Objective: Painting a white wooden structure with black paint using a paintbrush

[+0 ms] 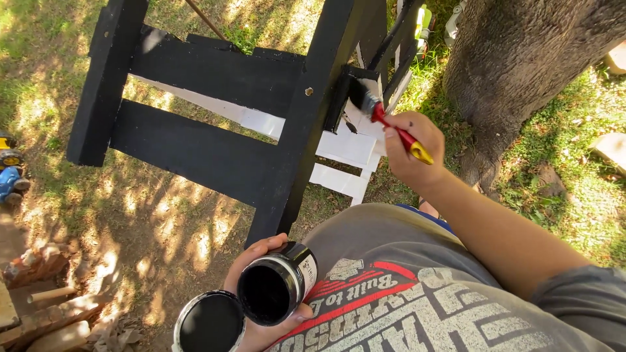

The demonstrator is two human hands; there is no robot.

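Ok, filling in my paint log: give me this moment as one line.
left hand: holds open paint can, lid | right hand: brush on black wooden frame | white slats unpainted

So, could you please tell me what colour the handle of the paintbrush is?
Red with a yellow tip: the paintbrush handle, held in the right hand, head view.

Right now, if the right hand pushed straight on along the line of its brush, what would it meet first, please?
The right hand points its paintbrush up and left; the bristles already seem to touch the black wooden frame at a small block, so that comes first, though depth is uncertain.
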